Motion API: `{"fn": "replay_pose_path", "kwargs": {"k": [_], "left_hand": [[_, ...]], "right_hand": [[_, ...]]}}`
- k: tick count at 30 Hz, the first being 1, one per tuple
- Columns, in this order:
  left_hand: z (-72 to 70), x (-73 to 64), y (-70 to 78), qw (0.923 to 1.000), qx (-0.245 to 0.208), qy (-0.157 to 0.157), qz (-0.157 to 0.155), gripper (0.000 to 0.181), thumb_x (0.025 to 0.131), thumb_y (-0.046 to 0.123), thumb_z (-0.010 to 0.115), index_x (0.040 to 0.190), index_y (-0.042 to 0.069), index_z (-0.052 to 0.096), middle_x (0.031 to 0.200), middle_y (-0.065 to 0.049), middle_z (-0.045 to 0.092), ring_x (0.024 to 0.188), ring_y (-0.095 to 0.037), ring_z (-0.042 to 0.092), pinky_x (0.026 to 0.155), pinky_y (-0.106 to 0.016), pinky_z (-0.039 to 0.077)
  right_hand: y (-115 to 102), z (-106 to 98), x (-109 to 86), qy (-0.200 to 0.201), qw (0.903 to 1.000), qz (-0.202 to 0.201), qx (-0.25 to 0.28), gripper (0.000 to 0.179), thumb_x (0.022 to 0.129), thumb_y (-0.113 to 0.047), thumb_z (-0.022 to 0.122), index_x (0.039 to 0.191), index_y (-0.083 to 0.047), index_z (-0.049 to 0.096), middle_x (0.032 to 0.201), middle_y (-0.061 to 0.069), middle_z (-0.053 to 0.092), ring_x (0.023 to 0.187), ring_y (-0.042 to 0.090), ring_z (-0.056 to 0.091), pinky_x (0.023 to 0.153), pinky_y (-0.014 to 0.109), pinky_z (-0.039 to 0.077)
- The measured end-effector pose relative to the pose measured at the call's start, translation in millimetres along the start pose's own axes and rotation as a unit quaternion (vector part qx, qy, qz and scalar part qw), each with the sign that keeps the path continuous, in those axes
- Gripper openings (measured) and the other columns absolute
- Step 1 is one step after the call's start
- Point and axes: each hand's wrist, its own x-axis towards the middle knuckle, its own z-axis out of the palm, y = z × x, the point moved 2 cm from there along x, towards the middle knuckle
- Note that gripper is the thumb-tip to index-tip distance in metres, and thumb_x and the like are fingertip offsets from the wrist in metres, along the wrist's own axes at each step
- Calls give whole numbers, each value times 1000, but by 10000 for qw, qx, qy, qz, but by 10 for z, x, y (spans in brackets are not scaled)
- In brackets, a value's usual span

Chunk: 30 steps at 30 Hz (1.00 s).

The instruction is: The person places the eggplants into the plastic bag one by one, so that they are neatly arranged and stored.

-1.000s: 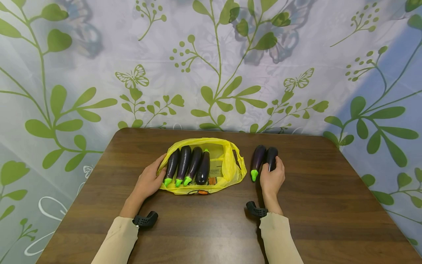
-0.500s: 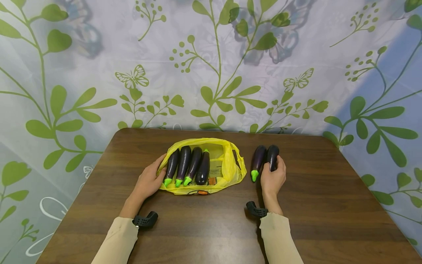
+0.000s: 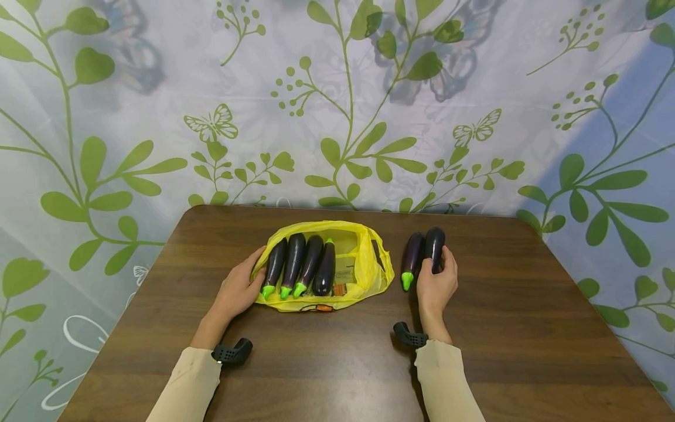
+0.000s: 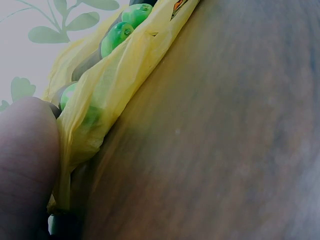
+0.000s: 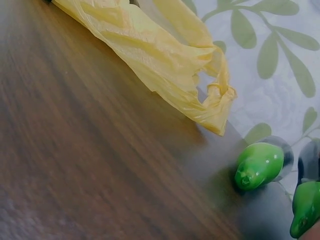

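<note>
A yellow plastic bag (image 3: 377,275) lies with its mouth spread toward me, and several dark purple eggplants (image 3: 295,258) with bright green caps rest side by side in it. My left hand (image 3: 239,287) grips the bag's left edge. To the right of the bag, my right hand (image 3: 437,287) holds an eggplant (image 3: 435,243) between thumb and fingers; its green cap (image 5: 306,207) shows at the corner of the right wrist view. Just left of that one, another eggplant (image 3: 413,252) lies on the table, cap toward me. The left wrist view shows green caps (image 4: 117,37) behind the bag's yellow film.
The brown wooden table (image 3: 327,363) has its far edge just beyond the bag. Behind it hangs a pale cloth (image 3: 337,88) printed with green leaves and butterflies. Black wrist mounts (image 3: 232,351) sit at both cuffs.
The eggplant in my right hand has risen slightly, its rounded end now farther up than the neighbouring one's. My left hand and the bag stay as they were.
</note>
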Motion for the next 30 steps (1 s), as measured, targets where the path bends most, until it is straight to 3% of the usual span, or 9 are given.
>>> {"fn": "replay_pose_path", "kwargs": {"k": [19,30], "left_hand": [[2,-7,1,10000,53,-15,-53,59,106,19,51,162,12,34,157,-19,48,140,-42,49,111,-63,41],[7,-8,-5,10000,19,6,-19,58,106,19,51,162,12,34,157,-19,48,141,-42,49,112,-63,41]], "right_hand": [[-25,12,-42,-42,9996,125,246,47,100,-17,56,146,-14,58,144,12,60,125,28,60,105,48,49],[-38,20,-62,-223,9986,76,473,46,103,-18,54,149,-15,56,148,6,59,132,24,59,108,48,48]]}}
